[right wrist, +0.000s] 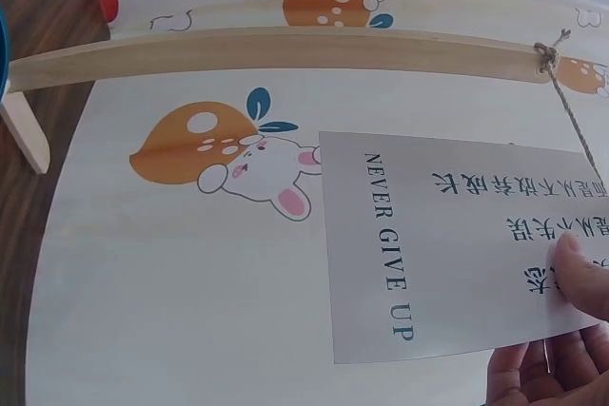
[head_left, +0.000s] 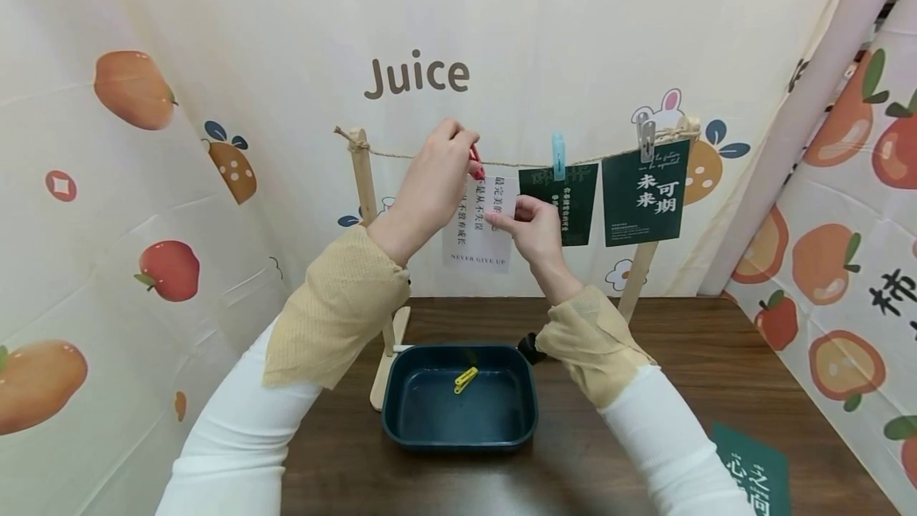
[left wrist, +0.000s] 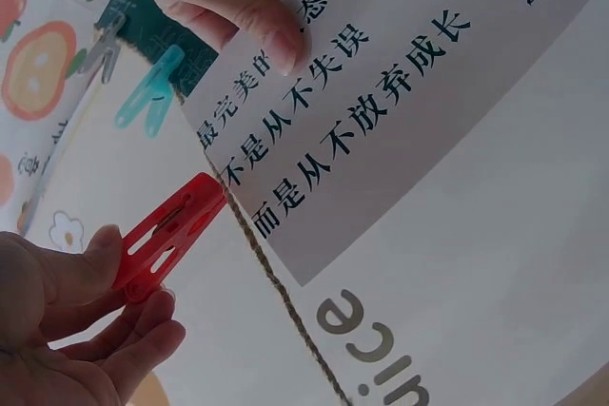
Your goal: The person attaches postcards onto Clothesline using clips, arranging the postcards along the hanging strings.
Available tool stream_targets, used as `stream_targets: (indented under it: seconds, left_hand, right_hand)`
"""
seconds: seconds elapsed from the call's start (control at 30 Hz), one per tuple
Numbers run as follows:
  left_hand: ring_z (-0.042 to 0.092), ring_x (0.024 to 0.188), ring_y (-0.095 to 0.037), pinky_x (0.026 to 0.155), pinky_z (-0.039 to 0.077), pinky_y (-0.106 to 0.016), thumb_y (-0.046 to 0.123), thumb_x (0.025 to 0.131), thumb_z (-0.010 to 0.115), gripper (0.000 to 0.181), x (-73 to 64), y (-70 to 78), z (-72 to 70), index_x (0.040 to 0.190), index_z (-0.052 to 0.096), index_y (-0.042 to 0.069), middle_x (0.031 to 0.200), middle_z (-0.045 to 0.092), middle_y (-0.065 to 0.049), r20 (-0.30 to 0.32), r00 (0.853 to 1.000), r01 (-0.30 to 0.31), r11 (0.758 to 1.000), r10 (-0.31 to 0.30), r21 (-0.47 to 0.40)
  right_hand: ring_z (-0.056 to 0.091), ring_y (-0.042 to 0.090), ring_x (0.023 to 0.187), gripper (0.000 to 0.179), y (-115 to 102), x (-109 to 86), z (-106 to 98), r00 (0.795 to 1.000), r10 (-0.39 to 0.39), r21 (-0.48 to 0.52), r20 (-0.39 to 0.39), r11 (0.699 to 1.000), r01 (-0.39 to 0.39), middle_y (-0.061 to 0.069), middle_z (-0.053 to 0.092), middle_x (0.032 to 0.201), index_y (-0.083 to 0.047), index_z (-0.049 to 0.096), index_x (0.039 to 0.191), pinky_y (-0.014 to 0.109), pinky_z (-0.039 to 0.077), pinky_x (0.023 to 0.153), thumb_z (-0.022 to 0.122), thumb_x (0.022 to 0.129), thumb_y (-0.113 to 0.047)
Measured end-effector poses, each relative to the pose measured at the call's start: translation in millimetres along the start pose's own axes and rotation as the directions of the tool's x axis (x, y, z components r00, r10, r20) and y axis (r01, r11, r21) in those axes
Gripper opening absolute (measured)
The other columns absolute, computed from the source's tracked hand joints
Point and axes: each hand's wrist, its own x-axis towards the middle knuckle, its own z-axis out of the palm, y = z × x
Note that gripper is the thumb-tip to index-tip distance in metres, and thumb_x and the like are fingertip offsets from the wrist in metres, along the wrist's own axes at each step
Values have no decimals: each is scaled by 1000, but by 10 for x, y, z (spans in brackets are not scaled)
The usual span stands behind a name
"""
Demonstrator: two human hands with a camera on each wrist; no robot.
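Note:
My left hand [head_left: 433,185] pinches a red clothespin [left wrist: 202,193] at the twine [left wrist: 276,278]. In the left wrist view its tip meets the twine and the top edge of a white card [head_left: 476,244]. The card, printed with dark characters and "NEVER GIVE UP", hangs upright just against the line. My right hand [head_left: 539,233] grips this card by its right side, thumb on the printed face and fingers behind. To its right, a dark green card [head_left: 579,213] hangs from a light blue clothespin [head_left: 559,156]. Farther right, a grey clothespin [head_left: 648,140] holds another green card [head_left: 623,205].
The twine runs between a left wooden post [head_left: 364,181] and a right wooden post [head_left: 637,281]. A dark blue tray [head_left: 458,446] below contains a yellow clothespin [head_left: 466,379]. Another green card [head_left: 774,464] lies on the wooden table [head_left: 573,452] at front right, partly behind the sleeve.

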Motion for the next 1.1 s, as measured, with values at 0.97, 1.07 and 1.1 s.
stream_targets:
  seconds: [0.97, 1.07, 1.1]
  left_hand:
    - [50, 89, -16, 78, 41, -23, -17, 81, 47, 28, 180, -47, 6, 93, 65, 0, 95, 53, -7, -95, 992, -88, 996, 89, 10]
    - [51, 85, -16, 74, 41, -23, -14, 82, 49, 23, 190, -52, 19, 88, 66, 1, 90, 53, -6, -99, 991, -92, 996, 93, 14]
    - [51, 83, -16, 72, 41, -23, -13, 82, 50, 22, 192, -53, 24, 87, 66, 1, 89, 53, -6, -100, 990, -94, 995, 95, 14]
  right_hand:
    - [61, 18, 81, 28, -58, 80, 46, 999, -15, -13, -48, 1000, 14, 11, 65, 91, -2, 66, 92, 30, 47, 76, 74, 71, -19]
    - [61, 18, 81, 28, -53, 86, 46, 998, -20, -8, -52, 1000, 20, 10, 65, 91, -3, 66, 92, 31, 47, 77, 74, 71, -19]
    - [61, 18, 81, 28, -51, 88, 46, 998, -23, -6, -53, 1000, 22, 10, 65, 91, -3, 66, 92, 31, 46, 77, 74, 71, -19]
